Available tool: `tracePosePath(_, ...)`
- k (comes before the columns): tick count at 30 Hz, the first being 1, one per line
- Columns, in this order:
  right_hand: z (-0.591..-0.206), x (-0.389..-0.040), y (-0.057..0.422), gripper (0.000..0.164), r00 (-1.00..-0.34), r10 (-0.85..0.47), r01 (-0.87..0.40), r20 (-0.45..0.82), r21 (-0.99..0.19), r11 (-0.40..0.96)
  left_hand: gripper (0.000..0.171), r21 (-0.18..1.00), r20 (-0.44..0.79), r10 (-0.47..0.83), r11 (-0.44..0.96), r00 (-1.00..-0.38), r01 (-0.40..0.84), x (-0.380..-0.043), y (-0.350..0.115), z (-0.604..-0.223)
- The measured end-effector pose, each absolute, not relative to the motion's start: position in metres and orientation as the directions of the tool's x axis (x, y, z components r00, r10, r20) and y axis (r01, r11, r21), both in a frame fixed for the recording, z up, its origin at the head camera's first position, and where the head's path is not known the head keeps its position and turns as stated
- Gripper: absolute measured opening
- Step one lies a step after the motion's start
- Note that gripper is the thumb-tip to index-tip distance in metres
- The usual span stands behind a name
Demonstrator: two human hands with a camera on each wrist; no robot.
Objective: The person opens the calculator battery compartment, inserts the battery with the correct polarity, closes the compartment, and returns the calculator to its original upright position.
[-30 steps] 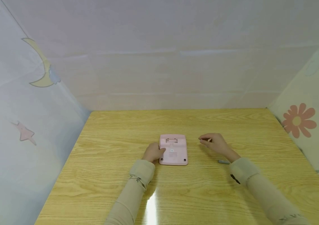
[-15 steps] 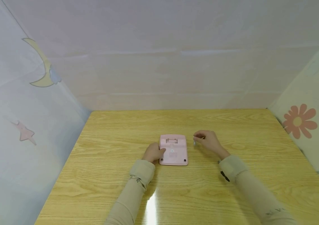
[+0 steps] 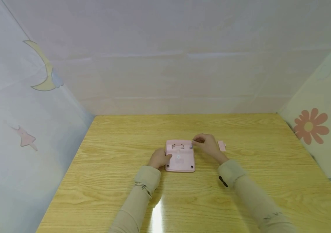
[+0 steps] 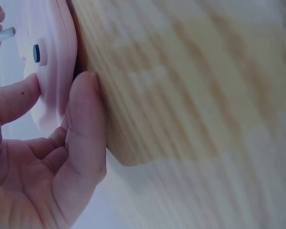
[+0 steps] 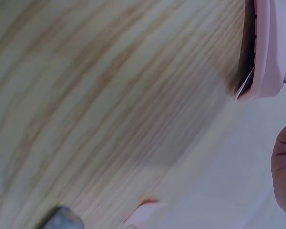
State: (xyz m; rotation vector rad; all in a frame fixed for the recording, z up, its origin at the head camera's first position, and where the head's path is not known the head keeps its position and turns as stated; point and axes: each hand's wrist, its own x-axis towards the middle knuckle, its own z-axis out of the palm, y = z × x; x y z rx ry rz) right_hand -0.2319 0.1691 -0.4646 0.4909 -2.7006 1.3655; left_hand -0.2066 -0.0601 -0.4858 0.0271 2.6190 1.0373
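A pink calculator (image 3: 185,165) lies face down on the wooden table, its battery compartment (image 3: 178,146) uncovered near the far edge. My left hand (image 3: 157,158) grips its left edge; in the left wrist view the thumb presses the back beside a dark round foot (image 4: 36,53), with the fingers at the side. Over the calculator's upper right corner, my right hand (image 3: 208,145) pinches a slim grey battery (image 3: 191,146), which hangs tilted just right of the compartment. The left wrist view shows this battery (image 4: 4,35) end-on at the far left.
The small pink battery cover (image 3: 222,145) lies on the table right of the right hand. A second grey battery (image 5: 63,219) shows at the bottom of the right wrist view. Bare wooden tabletop (image 3: 119,139) surrounds these, with fabric walls (image 3: 183,81) behind and at both sides.
My right hand has moved left with the battery, from beside the calculator to over its upper right corner. The pink cover has come into sight behind it. The left hand and calculator stay put.
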Motion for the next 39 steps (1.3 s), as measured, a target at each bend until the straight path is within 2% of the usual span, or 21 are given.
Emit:
tracePosePath(9,-0.466,-0.231,0.157,0.013,-0.955,-0.237,-0.278,0.176,-0.803,0.526,0.033,0.661,-0.302,0.122,0.742,-0.946,-0.115,-0.204,-0.059,-0.484)
tracePosePath(19,-0.47,-0.231,0.152,0.013,-0.933,-0.233,-0.353,0.274,-0.821,0.449,0.034,0.662,-0.285,0.134,0.744,-0.949,-0.094,-0.205,-0.059,-0.485)
tracePosePath(31,-0.473,-0.237,0.138,0.011,-0.959,-0.22,-0.272,0.177,-0.791,0.549,0.031,0.658,-0.296,0.126,0.745,-0.947,-0.106,-0.205,-0.059,-0.485)
tracePosePath(39,-0.472,-0.233,0.137,0.011,-0.938,-0.261,-0.342,0.226,-0.721,0.603,0.03,0.664,-0.322,0.116,0.735,-0.94,-0.137,-0.205,-0.059,-0.485)
